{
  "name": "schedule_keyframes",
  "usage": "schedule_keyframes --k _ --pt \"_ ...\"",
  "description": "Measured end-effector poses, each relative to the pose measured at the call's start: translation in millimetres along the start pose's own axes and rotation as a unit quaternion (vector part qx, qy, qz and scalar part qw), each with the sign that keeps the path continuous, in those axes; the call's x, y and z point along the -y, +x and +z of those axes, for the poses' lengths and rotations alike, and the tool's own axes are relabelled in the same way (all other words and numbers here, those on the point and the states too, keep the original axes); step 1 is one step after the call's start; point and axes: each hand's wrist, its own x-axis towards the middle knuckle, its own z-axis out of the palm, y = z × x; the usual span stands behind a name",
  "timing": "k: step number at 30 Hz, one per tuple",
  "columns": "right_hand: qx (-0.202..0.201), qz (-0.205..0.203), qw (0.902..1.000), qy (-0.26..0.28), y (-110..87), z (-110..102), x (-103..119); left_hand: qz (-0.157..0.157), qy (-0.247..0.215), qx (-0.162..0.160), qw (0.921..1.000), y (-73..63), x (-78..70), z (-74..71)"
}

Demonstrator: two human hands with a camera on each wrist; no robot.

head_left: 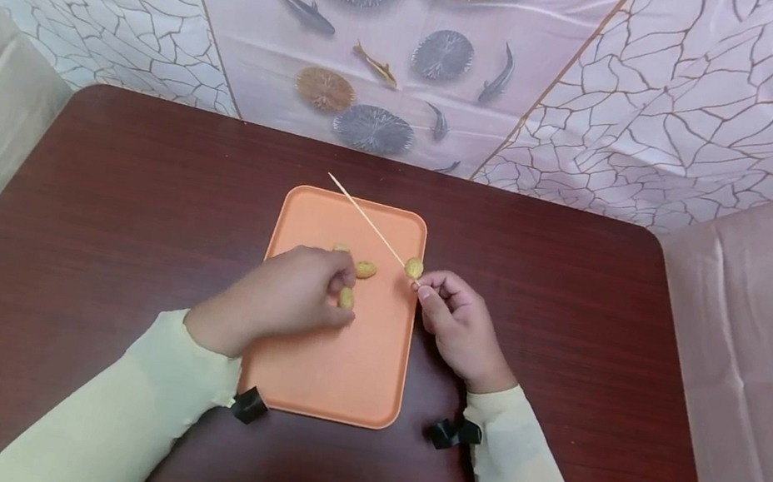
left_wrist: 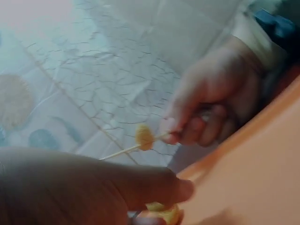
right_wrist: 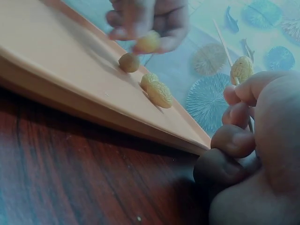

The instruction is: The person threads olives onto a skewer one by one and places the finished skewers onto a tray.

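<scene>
My right hand (head_left: pixel 457 330) pinches a thin wooden skewer (head_left: pixel 369 220) near its lower end, over the tray's right edge. A wrinkled, oval yellow fruit (head_left: pixel 414 267) is threaded on the skewer just beyond the fingertips; the long bare end points up and left. Above the orange tray (head_left: pixel 367 364), my left hand (head_left: pixel 287 290) holds another yellow fruit (right_wrist: pixel 148 42) between thumb and fingers. More of these fruits (head_left: pixel 366 270) lie on the tray near the left fingers, which partly hide them in the head view. The right wrist view shows a rounder, browner-looking piece (right_wrist: pixel 129 62) among them.
Under the tray is a dark reddish-brown wooden table (head_left: pixel 571 321). Patterned cloth (head_left: pixel 402 50) hangs behind its far edge, and pale fabric (head_left: pixel 771 352) flanks both sides. A black strap mount (head_left: pixel 453 434) sits at the right wrist, with another (head_left: pixel 250 405) at the left.
</scene>
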Motion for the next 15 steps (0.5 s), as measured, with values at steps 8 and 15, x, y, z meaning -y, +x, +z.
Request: schedule_keyframes --k 8,15 --pt "0.002 -0.013 0.9997 0.020 0.1 1.0 0.8 -0.033 -0.256 -0.059 0.9644 12.4 23.4 -6.1" --pt "0.008 -0.014 0.9991 0.038 0.0 2.2 2.7 -0.080 -0.419 -0.079 0.9011 21.7 43.0 -5.0"
